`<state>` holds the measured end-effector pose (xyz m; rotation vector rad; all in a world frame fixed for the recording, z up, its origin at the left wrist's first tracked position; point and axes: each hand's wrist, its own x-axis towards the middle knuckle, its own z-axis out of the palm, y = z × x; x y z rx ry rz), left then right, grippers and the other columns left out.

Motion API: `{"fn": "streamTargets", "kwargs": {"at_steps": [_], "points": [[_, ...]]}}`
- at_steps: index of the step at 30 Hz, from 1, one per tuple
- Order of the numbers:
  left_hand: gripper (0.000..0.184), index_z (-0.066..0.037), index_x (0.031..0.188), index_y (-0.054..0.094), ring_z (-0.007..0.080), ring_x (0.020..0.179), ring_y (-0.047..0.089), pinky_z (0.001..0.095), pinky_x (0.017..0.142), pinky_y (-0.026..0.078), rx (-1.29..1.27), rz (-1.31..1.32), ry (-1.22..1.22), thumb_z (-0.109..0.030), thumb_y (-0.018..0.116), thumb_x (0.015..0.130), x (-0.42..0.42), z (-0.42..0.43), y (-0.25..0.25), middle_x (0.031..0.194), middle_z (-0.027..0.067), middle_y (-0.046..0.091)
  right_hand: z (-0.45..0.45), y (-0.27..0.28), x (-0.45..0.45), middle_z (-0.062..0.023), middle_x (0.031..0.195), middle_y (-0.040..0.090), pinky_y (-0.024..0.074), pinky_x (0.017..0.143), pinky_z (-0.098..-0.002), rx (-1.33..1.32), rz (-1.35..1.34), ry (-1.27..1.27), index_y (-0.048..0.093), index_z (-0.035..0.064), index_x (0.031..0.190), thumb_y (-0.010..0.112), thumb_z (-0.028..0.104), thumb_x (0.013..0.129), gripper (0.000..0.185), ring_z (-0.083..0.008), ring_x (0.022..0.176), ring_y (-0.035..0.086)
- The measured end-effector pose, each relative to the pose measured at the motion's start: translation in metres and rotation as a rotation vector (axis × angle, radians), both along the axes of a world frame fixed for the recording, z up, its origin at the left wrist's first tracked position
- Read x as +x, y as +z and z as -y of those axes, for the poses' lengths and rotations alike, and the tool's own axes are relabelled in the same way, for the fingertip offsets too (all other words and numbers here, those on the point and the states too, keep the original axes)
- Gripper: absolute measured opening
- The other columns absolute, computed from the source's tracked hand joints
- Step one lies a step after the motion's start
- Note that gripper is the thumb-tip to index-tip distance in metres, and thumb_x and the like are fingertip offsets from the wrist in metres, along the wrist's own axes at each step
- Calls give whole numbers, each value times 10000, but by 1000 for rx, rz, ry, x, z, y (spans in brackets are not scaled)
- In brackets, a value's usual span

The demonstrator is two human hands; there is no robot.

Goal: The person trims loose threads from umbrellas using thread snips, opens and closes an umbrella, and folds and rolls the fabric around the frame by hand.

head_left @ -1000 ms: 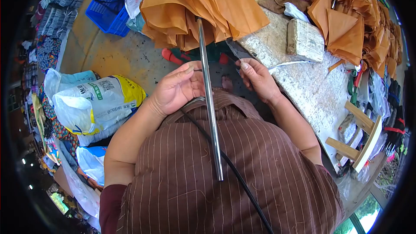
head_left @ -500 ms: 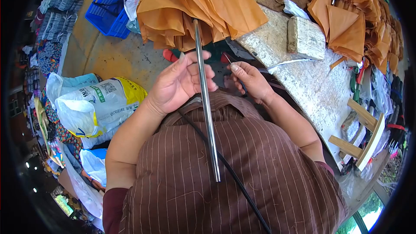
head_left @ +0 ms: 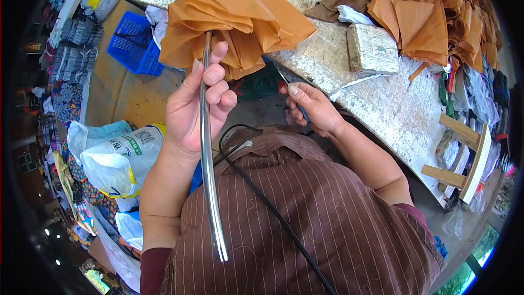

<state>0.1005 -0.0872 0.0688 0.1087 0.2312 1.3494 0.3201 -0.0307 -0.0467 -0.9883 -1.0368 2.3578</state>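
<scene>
An orange umbrella [head_left: 234, 8] has its cloth loosely gathered at the top, and its bare silver shaft [head_left: 208, 169] runs down toward the brown striped apron [head_left: 305, 202]. Just below the cloth, my left hand [head_left: 199, 95] has its fingers curled around the shaft, palm toward me. My right hand [head_left: 316, 109] is closed on a thin metal tool with a blue handle [head_left: 303, 113]. Its slim tip points up and left, apart from the umbrella, and its exact kind is hard to make out.
To the right is a worn white table [head_left: 382, 109] with a wrapped block [head_left: 372, 49] and a pile of orange umbrellas [head_left: 436, 16]. A wooden frame [head_left: 464, 158] sits at its lower right. A blue basket [head_left: 134, 43] and a plastic sack [head_left: 125, 153] are on the left.
My left hand has moved left and up, its fingers now curled around the shaft. The umbrella has shifted left with it. My right hand keeps the tool in nearly the same place.
</scene>
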Motion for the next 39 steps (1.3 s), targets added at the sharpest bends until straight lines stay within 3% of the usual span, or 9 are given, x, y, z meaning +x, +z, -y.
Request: {"fn": "streamTargets", "kwargs": {"at_steps": [10,16,25,29,31,34,39], "points": [[378,-1,1312,347,147,694,564,336,740,490,-10,-34,5,-206,340,994,7,2,-7,843,43,526,-9,31,-20,12,742,444,321,415,-181,-124,-222,-138,491,27,1068,512,366,932,366,-45,515,399],[378,-13,1321,342,137,684,531,335,745,484,-4,-24,-14,-197,347,991,9,4,-12,837,34,504,-22,33,-34,30,715,415,284,393,-161,-254,-311,-220,471,33,1098,446,379,956,375,-24,482,350],[396,-12,1337,323,140,687,531,338,748,485,7,-28,-20,-180,366,981,5,7,-17,847,35,505,-2,26,-27,43,674,409,262,346,-167,-360,-349,-131,478,56,1080,445,364,958,333,-22,439,331],[415,-4,1352,298,126,653,512,316,688,459,-35,-55,1,-171,370,978,5,9,-11,826,29,489,-14,32,-35,33,689,421,261,353,-168,-291,-335,-207,471,45,1104,461,357,953,347,-20,444,334],[431,2,1365,272,114,622,494,301,642,432,-15,9,10,-164,367,979,2,9,-3,806,27,475,-23,30,-32,21,702,448,270,361,-165,-181,-291,-97,502,24,1079,480,351,947,354,-22,457,366],[470,15,1393,194,98,554,458,283,566,372,83,159,22,-153,349,983,-12,10,15,766,28,447,-38,23,-22,14,706,471,287,369,-166,18,-132,136,550,10,1049,509,360,933,371,-25,469,393],[467,18,1388,206,117,496,433,267,498,388,162,-30,79,-175,347,987,-30,16,21,730,47,454,-66,7,-3,5,731,500,343,428,-202,330,289,221,562,7,1088,534,359,917,393,-54,522,426]]}}
